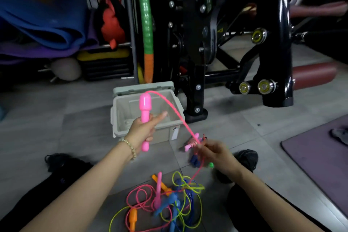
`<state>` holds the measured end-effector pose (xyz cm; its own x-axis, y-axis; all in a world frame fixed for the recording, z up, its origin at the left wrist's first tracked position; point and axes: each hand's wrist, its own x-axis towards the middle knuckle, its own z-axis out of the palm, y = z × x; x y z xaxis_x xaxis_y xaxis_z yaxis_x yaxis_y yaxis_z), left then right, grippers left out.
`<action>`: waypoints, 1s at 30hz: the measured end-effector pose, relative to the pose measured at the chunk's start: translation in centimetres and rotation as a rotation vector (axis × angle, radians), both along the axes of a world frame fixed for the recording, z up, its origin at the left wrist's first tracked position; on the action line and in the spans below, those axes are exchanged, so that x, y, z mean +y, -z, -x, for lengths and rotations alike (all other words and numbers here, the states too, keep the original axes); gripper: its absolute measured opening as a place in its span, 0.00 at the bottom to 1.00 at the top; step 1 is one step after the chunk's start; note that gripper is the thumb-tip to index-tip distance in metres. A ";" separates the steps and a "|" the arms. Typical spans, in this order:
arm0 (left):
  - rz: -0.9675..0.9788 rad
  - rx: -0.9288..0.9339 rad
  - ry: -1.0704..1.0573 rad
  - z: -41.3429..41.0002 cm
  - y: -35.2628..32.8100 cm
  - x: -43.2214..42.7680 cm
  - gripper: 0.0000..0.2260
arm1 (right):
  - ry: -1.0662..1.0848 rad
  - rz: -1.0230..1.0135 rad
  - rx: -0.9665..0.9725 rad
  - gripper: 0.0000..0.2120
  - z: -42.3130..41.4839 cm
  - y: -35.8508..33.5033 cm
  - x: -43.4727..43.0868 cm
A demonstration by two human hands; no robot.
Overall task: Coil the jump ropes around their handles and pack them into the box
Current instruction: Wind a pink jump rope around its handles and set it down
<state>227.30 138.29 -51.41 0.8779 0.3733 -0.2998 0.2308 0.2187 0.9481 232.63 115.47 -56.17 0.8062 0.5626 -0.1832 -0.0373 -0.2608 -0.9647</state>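
Note:
My left hand [144, 130] grips a pink jump-rope handle [145, 108] upright in front of the open grey box [120, 118], with the forefinger stretched out. The pink rope [172, 108] arcs from the handle's top down to my right hand [216, 153], which pinches it. Just beyond my right hand a coiled pink rope bundle [192, 144] lies on the floor beside the box. A tangle of pink, yellow-green, blue and orange ropes and handles [167, 199] lies on the floor between my arms.
The box's lid [143, 87] stands open behind it. A black exercise machine frame [195, 81] rises right behind the box. A purple mat [323, 160] lies at right, folded mats [43, 24] are stacked at left, and dark shoes [246, 158] rest near my right hand.

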 end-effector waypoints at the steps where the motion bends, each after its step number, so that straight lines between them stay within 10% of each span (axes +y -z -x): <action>1: -0.071 -0.014 0.036 0.7 -0.3 -0.2 0.19 | 0.044 -0.025 -0.045 0.09 0.2 -1.9 0.6; 11: -0.069 -0.262 0.309 5.3 -5.4 -7.0 0.07 | 0.087 -0.275 -0.295 0.08 2.5 -17.7 6.1; 21: -0.124 -0.460 0.099 5.6 -13.2 -3.7 0.08 | -0.136 -0.241 0.051 0.21 8.2 -11.9 5.6; 30: -0.045 -0.268 -0.010 5.1 -13.2 -0.3 0.17 | -0.032 -0.175 -0.098 0.05 6.7 -12.9 3.7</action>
